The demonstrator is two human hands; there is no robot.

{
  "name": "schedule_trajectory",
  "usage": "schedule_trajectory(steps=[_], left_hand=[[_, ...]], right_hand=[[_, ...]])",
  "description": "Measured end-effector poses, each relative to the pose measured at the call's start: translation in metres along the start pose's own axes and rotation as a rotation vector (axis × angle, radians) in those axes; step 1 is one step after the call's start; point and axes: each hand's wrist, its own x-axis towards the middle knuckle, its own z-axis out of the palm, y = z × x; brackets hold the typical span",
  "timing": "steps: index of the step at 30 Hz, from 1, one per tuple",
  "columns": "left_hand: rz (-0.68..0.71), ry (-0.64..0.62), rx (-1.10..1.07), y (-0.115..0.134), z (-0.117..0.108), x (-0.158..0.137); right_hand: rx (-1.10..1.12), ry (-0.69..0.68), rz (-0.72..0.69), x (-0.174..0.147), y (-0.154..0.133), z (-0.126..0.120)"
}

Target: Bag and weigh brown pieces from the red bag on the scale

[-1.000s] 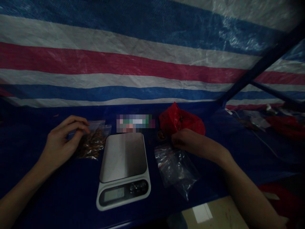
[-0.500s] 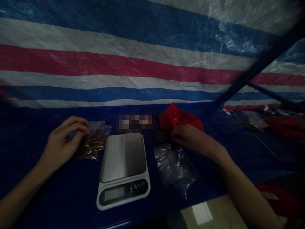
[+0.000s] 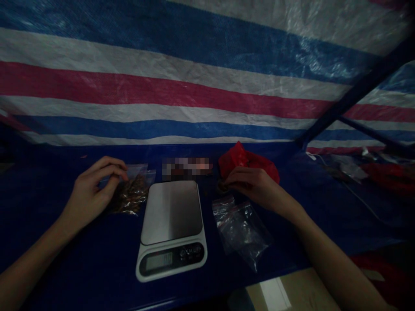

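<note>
My left hand (image 3: pixel 95 185) is closed in a loose pinch at the left upper edge of a clear zip bag (image 3: pixel 134 194) filled with small brown pieces. Right of it stands a white digital kitchen scale (image 3: pixel 171 214) with a bare steel plate and a lit display. My right hand (image 3: pixel 254 183) has its fingers pressed together, the tips over a small round brownish thing (image 3: pixel 222 186) in front of a red plastic bag (image 3: pixel 238 156); what they pinch is hidden. Below this hand lie flat clear zip bags (image 3: pixel 243 233).
Everything rests on a blue table (image 3: pixel 97 250). A pixelated patch covers something behind the scale. Striped tarpaulin (image 3: pixel 162 82) hangs at the back, with a dark blue bar (image 3: pixel 337 103) slanting up at right. A thin cord (image 3: pixel 361 198) and another red bag (image 3: pixel 385 175) lie at right.
My right hand has moved a little left, its fingertips now over the small round thing. My left hand stays at the filled bag. The whole view has shifted slightly.
</note>
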Motion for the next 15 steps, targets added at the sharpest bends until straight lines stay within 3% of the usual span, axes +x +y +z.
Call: schedule_trajectory(steps=[4, 7, 11, 15], left_hand=[[-0.013, -0.008, -0.004, 0.001, 0.001, 0.0], [0.005, -0.02, -0.008, 0.0, 0.002, 0.0], [0.028, -0.029, 0.01, -0.001, 0.002, 0.0], [0.044, -0.034, 0.025, -0.002, 0.002, -0.001]], right_hand=[[-0.009, 0.069, -0.055, 0.001, -0.014, 0.008], [-0.189, 0.107, -0.105, 0.004, -0.023, 0.027], [-0.506, 0.052, -0.125, 0.008, -0.025, 0.052], [-0.572, -0.049, -0.172, 0.011, -0.023, 0.063]])
